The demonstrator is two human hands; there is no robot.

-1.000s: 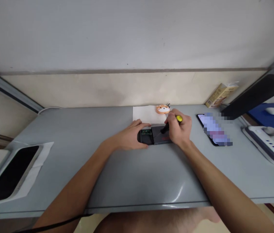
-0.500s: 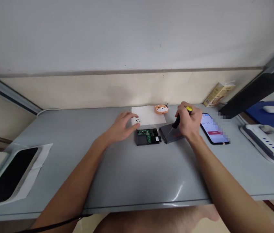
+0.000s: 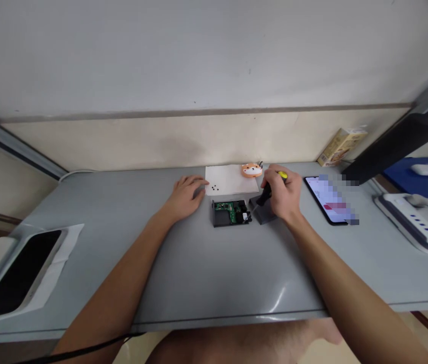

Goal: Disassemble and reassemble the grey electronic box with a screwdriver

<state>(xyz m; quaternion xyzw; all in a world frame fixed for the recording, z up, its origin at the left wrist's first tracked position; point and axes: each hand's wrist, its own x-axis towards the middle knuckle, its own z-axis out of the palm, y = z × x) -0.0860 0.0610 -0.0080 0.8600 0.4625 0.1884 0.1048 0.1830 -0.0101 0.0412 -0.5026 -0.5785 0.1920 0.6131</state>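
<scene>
My right hand (image 3: 285, 191) is closed around a screwdriver (image 3: 266, 194) with a black handle and yellow end. Its shaft slants down to the left over a dark flat cover (image 3: 265, 214), which the hand partly hides. Just left of the cover lies an open dark case with a green circuit board (image 3: 232, 212). My left hand (image 3: 188, 196) rests on the desk with its fingers stretched out, the tips at the left edge of a white paper sheet (image 3: 232, 183). Several tiny dark screws (image 3: 215, 188) lie on that sheet.
An orange animal-faced case (image 3: 251, 170) sits on the paper. To the right are a lit phone (image 3: 325, 199), a white power strip (image 3: 413, 222), a yellow box (image 3: 340, 147) and a dark monitor-like slab (image 3: 395, 146). A black-screened device (image 3: 20, 273) lies at the far left.
My right hand has moved left with the screwdriver. My left hand has drawn back left from the screws and lowered onto the desk. The phone has shifted slightly left.
</scene>
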